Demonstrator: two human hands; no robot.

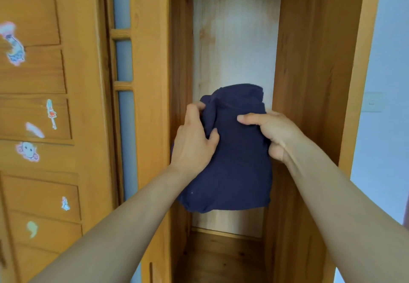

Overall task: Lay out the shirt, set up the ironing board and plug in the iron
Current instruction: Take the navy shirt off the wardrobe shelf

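Your two bare forearms reach up from the bottom edge toward the open wardrobe compartment [234,39], which serves here as the landmark. Left of that compartment stands a closed wooden door [39,114] dotted with cartoon stickers [27,151], then a narrow frosted glass strip [125,61] in the frame.

Your left hand [194,141] is in front of the compartment's left wall, fingers curled around a bunched fold, thumb pressing the cloth against them. The shirt [232,161], dark navy and crumpled into a loose bundle, hangs in mid-air between your hands, in front of the pale back panel and above the compartment's wooden floor, touching neither as far as can be seen. Your right hand [265,132] is clenched on the bundle's right side, thumb laid across the front, the other fingers hidden behind fabric.

Both grips sit high, likely so the cloth can drop open. The shirt is not yet laid out; no ironing board or iron is in view. Right of the compartment, a pale wall carries a switch plate [373,102].
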